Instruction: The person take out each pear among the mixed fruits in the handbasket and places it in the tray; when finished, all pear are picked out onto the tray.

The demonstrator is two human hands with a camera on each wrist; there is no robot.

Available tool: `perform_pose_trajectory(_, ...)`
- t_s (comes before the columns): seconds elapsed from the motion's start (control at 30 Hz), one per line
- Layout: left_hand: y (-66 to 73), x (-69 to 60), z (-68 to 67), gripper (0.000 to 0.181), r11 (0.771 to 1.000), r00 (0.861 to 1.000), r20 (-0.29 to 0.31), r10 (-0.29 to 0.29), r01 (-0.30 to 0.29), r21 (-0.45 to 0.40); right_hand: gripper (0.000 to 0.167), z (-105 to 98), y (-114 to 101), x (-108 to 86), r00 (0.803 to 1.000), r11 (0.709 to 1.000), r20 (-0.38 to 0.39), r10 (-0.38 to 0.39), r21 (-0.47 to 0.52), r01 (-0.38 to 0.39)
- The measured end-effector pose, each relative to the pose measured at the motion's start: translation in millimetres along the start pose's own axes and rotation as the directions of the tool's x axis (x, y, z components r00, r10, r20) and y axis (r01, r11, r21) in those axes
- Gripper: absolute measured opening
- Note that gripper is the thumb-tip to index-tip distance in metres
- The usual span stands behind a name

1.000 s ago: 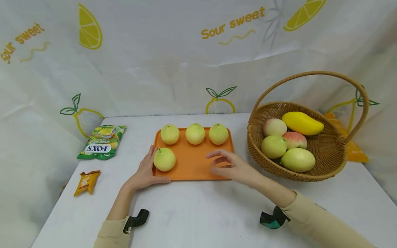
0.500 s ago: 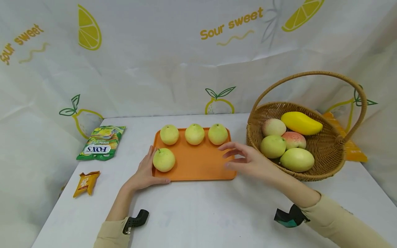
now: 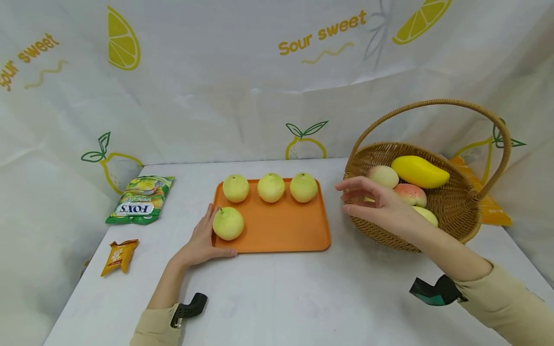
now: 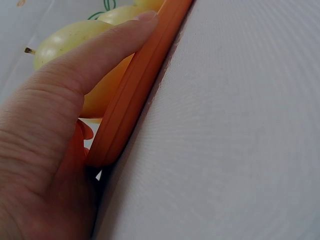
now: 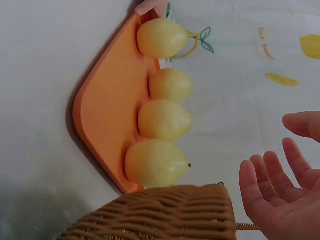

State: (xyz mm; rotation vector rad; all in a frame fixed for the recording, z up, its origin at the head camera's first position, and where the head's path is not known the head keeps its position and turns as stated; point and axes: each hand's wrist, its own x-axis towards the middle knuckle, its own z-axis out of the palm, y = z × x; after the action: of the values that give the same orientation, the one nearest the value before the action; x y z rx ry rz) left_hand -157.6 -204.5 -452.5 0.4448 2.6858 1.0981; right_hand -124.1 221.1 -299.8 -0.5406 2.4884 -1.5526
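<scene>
My left hand [image 3: 200, 244] rests at the near left corner of an orange tray [image 3: 281, 230]. Its fingers lie straight along the left side, and its thumb [image 4: 107, 47] lies against the front rim. Beside those fingers sits a round pale-green pear [image 3: 228, 223] with a stem. Three similar pears [image 3: 271, 188] line the tray's back edge. Over the left rim of a wicker basket [image 3: 459, 211] hovers my right hand [image 3: 385, 205], palm empty and fingers loosely bent. It partly hides the fruit there. A yellow mango [image 3: 420, 171] and peaches [image 3: 411, 194] show in the basket.
To the left lie a green candy bag [image 3: 143, 199] and a small orange snack packet [image 3: 120, 257]. An orange packet [image 3: 495, 211] sits behind the basket, whose tall arched handle [image 3: 504, 129] rises above it. A white printed cloth [image 3: 195, 120] hangs behind the table.
My right hand has moved right, from above the tray to above the basket's left rim, staying empty. The left hand, tray and pears have stayed in place.
</scene>
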Motion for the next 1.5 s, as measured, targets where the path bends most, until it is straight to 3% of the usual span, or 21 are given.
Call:
perform_pose_trajectory(0.23,-0.2,-0.4,-1.5,0.129,1.0,1.0,-0.004,-0.003,0.003,0.002,0.037,-17.6,3.7,1.3,1.0,0.995,-0.012,-0.011,-0.102,0.009)
perform_pose_trajectory(0.33,-0.4,0.1,-0.8,0.129,1.0,1.0,-0.001,0.003,-0.003,-0.003,0.038,-27.1,6.3,2.2,1.0,0.982,0.01,-0.021,-0.189,0.022)
perform_pose_trajectory(0.57,0.9,0.7,-0.5,0.129,1.0,1.0,-0.005,0.007,-0.008,-0.005,0.036,-51.0,11.5,8.2,0.991,0.953,0.131,-0.017,-0.298,0.056)
perform_pose_trajectory(0.77,0.8,-0.1,-0.6,0.128,1.0,1.0,0.001,-0.004,0.004,-0.003,0.034,-66.4,16.6,16.4,0.97,0.929,0.243,0.021,-0.364,0.071)
perform_pose_trajectory(1.13,0.8,-0.1,0.3,0.127,1.0,1.0,-0.006,0.018,-0.018,-0.002,0.038,-87.9,24.8,33.0,0.923,0.851,0.366,0.122,-0.517,0.093)
perform_pose_trajectory(1.37,0.2,-0.7,0.1,0.128,1.0,1.0,-0.011,0.012,-0.012,-0.004,0.055,-98.1,39.3,42.3,0.891,0.765,0.391,0.232,-0.639,0.081)
perform_pose_trajectory(1.5,0.9,-0.8,-0.7,0.128,1.0,1.0,-0.011,0.016,-0.016,-0.003,0.059,-100.0,49.0,45.6,0.877,0.747,0.397,0.271,-0.661,0.069)
